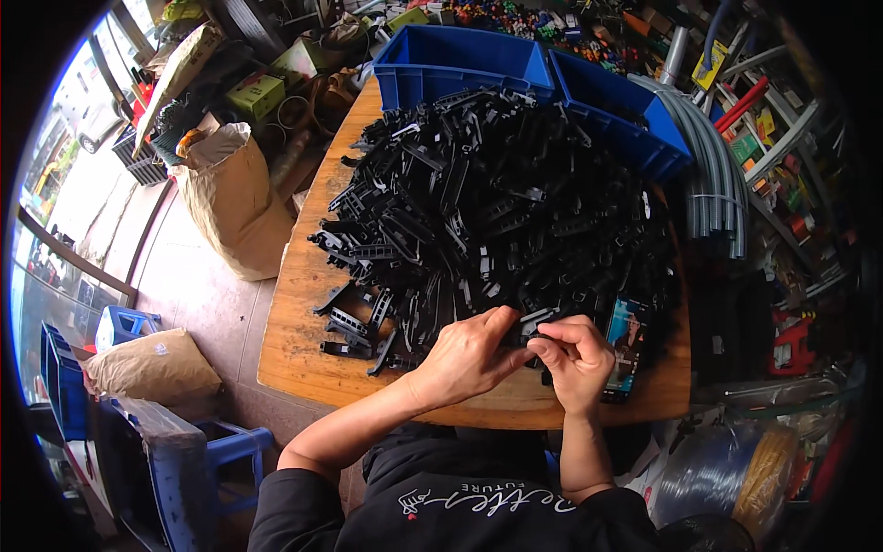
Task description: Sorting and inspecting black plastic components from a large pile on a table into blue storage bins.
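Note:
Close to the table's near edge, my left hand (pixel 467 357) and my right hand (pixel 579 361) meet over a small black plastic part (pixel 535 324). The fingers of my left hand are curled against its left side, partly hiding it. Thumb and forefinger of my right hand pinch it from the right. Just beyond both hands spreads a large heap of black plastic parts (pixel 487 202), many long and ribbed like ladders. Several of them lie loose at the heap's near left, by my left wrist. A phone (pixel 626 342) with a lit screen lies beside my right hand.
The heap covers most of a wooden table (pixel 299 363). Two blue bins (pixel 464 81) (pixel 635 124) stand along its far side. Left on the floor are an open paper sack (pixel 235 198) and a blue stool (pixel 235 451). Grey pipes (pixel 713 175) curve down at the right.

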Demonstrator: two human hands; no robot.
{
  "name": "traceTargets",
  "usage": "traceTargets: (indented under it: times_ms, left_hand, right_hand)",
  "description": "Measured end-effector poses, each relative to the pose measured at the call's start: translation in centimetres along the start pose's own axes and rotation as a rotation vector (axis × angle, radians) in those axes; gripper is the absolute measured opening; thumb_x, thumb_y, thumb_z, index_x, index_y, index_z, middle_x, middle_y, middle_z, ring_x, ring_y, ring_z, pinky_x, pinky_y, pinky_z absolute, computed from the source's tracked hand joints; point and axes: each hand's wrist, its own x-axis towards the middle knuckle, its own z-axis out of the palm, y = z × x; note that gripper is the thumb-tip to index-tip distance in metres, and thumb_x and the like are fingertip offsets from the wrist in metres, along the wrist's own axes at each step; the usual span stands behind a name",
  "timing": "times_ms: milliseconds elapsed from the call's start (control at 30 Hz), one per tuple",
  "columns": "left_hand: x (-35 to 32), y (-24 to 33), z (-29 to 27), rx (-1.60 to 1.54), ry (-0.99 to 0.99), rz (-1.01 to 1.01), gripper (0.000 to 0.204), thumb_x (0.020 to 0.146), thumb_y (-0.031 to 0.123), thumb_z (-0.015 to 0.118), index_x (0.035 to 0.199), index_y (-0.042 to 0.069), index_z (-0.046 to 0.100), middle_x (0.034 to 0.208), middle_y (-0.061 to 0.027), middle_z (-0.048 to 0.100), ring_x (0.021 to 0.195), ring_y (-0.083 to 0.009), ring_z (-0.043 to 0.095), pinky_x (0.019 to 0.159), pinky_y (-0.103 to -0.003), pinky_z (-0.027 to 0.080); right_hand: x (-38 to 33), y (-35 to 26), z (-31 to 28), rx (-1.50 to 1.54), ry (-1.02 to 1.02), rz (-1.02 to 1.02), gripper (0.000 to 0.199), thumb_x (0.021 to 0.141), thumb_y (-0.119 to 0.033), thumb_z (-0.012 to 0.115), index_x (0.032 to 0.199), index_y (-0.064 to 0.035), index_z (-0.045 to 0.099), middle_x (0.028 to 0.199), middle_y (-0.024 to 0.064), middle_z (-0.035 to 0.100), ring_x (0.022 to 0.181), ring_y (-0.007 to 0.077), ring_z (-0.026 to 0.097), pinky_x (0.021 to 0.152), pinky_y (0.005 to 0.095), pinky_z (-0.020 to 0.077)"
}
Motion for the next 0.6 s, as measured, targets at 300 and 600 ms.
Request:
traceTargets:
  times_ms: [300,600]
  left_hand:
    - [-0.3,-0.4,-0.8,0.086,-0.030,0.045,0.031,0.080,0.022,0.070,0.084,0.001,0.047,0.059,-0.0128,0.050,0.051,-0.0337,0.054,0.044,-0.038,0.041]
    - [-0.8,-0.5,-0.6,0.007,-0.035,0.172,0.028,0.078,0.016,0.070,0.085,0.000,0.048,0.063,-0.0124,0.050,0.052,-0.0321,0.055,0.044,-0.037,0.041]
  right_hand:
    - [0.8,-0.1,0.3,0.044,-0.026,0.071,0.039,0.072,-0.019,0.079,0.101,-0.0003,0.060,0.083,0.0027,0.060,0.071,0.0083,0.055,0.065,0.0200,0.0463]
    - [-0.5,0.9,-0.2,0.393,-0.174,0.354,0.044,0.073,-0.023,0.080,0.101,0.0002,0.056,0.079,0.0002,0.060,0.072,0.0051,0.055,0.065,0.0190,0.0461]
